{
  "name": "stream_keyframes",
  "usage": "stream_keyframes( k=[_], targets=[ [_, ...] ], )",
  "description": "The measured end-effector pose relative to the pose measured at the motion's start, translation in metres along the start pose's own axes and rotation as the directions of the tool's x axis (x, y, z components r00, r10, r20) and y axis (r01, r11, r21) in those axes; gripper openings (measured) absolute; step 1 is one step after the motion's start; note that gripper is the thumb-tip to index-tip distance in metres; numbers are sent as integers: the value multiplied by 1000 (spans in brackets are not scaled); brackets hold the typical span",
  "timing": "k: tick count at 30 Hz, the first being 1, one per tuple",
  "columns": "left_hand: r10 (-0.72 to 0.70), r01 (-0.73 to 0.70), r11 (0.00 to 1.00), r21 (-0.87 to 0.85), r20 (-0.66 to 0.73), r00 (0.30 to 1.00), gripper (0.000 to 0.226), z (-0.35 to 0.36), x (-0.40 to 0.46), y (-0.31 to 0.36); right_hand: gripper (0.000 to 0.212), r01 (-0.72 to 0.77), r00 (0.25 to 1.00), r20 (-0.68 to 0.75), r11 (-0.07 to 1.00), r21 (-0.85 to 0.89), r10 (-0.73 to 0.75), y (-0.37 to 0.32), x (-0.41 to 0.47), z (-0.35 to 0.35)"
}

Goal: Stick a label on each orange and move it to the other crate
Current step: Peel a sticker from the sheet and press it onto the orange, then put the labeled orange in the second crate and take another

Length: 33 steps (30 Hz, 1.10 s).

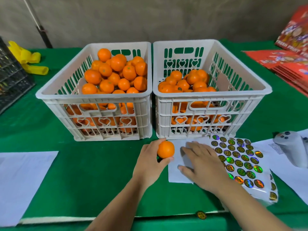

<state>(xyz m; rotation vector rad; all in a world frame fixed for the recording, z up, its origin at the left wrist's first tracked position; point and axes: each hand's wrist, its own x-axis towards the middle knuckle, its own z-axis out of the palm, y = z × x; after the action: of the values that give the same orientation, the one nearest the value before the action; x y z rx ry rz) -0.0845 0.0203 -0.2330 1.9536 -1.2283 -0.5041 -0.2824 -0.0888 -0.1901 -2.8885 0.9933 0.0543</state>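
Two white slotted crates stand side by side on a green cloth. The left crate point(50, 92) is heaped with oranges; the right crate point(260, 90) holds a lower pile, one orange there showing a round label point(179, 88). In front of the crates my left hand point(150, 162) grips a single orange point(165, 149) between fingers and thumb. My right hand point(202, 165) lies flat, fingers spread, on the bare white part of a sheet of shiny round labels point(240, 162).
A loose round label point(201, 215) sits at the table's front edge. White papers point(18, 179) lie at the near left. A grey controller point(293, 147) rests at right, red printed boxes point(291, 64) at far right, yellow bags point(30, 59) and a black crate point(11, 77) at far left.
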Motion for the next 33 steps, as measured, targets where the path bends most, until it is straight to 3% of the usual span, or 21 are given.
stream_keyframes(
  k=[3,6,8,11,13,18,26,27,29,30,33],
  targets=[
    [-17,16,1000,-26,-20,1000,73,0,0,0,57,3,1000,-17,999,46,-3,-5,4,-6],
    [-41,38,998,-54,-44,998,74,-3,-1,0,34,11,992,-128,998,56,-4,-8,4,-15],
    [-32,30,998,-48,-49,998,74,-3,-2,-1,46,13,994,-112,995,97,-2,-4,0,-19],
    [-7,5,999,-47,-50,999,75,-1,-4,-1,88,-58,998,-16,996,63,59,6,-9,-19],
    [4,-8,998,-66,-49,999,74,-1,-5,1,92,-115,993,-12,992,54,115,13,-14,-20],
    [43,-55,983,-176,-73,996,66,11,-8,18,69,-119,986,-96,981,156,135,22,-24,-30],
    [21,-3,933,-360,46,999,65,61,-2,59,29,-135,931,-264,911,390,251,48,-42,-34],
    [30,-6,933,-359,63,998,66,64,-1,60,38,-151,935,-250,920,362,251,52,-44,-32],
    [32,-5,939,-344,73,997,66,65,-1,59,75,-190,957,-161,943,273,240,57,-51,-25],
    [29,-8,944,-331,59,998,66,64,-1,57,82,-199,958,-148,939,281,247,58,-53,-24],
    [26,-17,950,-311,26,999,65,61,-4,53,70,-220,932,-193,904,367,305,58,-52,-24]
  ],
)
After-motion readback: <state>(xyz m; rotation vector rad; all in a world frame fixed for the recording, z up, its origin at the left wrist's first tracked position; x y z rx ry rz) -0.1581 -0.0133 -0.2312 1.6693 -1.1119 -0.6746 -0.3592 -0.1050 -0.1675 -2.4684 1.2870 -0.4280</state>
